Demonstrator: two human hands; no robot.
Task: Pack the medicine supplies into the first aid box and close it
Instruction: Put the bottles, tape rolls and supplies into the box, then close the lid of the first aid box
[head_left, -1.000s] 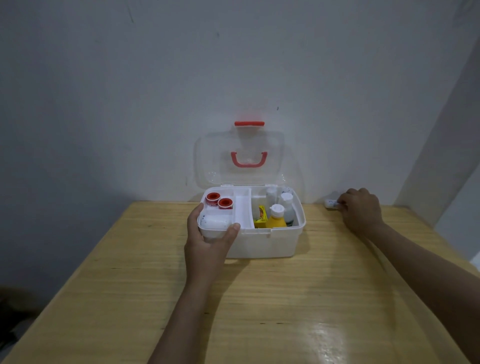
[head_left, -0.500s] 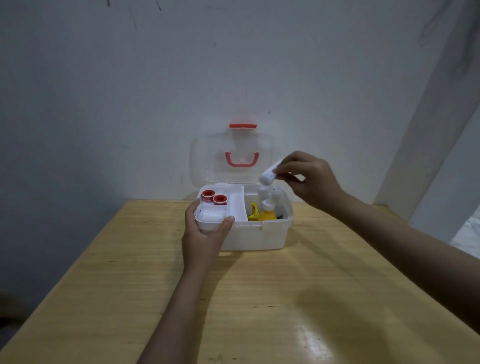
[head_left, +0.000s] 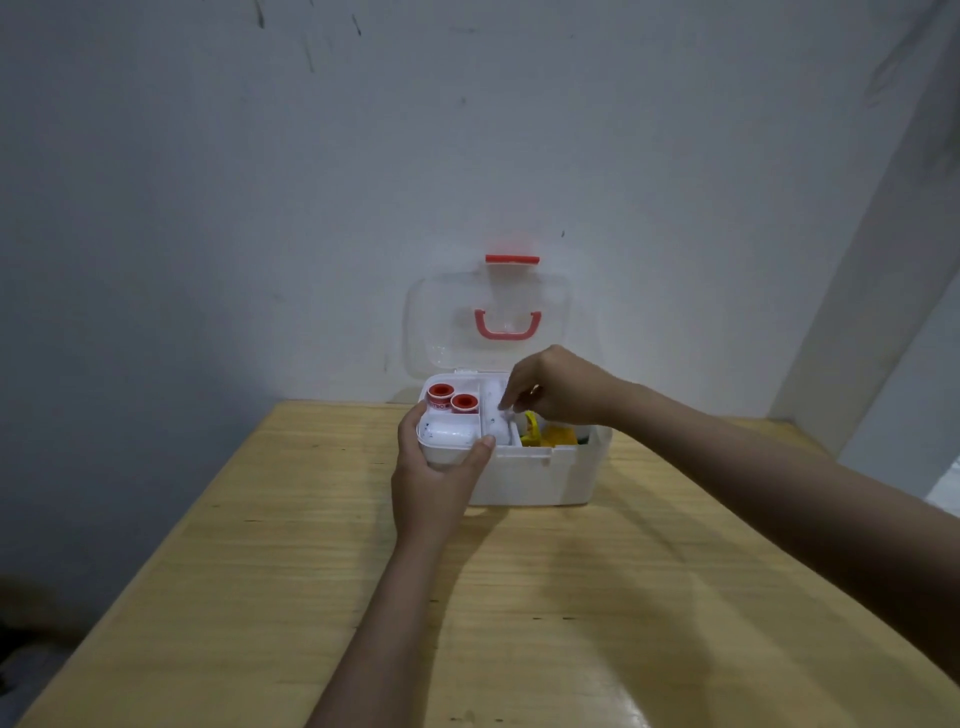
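The white first aid box (head_left: 535, 475) stands at the table's far edge, its clear lid (head_left: 441, 322) with a red handle upright against the wall. A white inner tray (head_left: 447, 454) sits on its left half and holds two red-capped tape rolls (head_left: 451, 399) and a white roll. My left hand (head_left: 434, 480) grips the tray's front left corner. My right hand (head_left: 558, 387) reaches over the box, fingertips pinching a small white tube (head_left: 501, 423) down into the tray's middle compartment. Yellow bottles (head_left: 545, 434) show in the right half, partly hidden by that hand.
The wooden table (head_left: 519, 597) stretches toward me. A grey wall stands close behind the box, and a white pillar (head_left: 857, 286) rises at the right. The table's left edge drops to a dark floor.
My right hand picked a small white tube off the table at the right, carried it over the box and has now lowered it into the tray. My left hand stayed on the tray.
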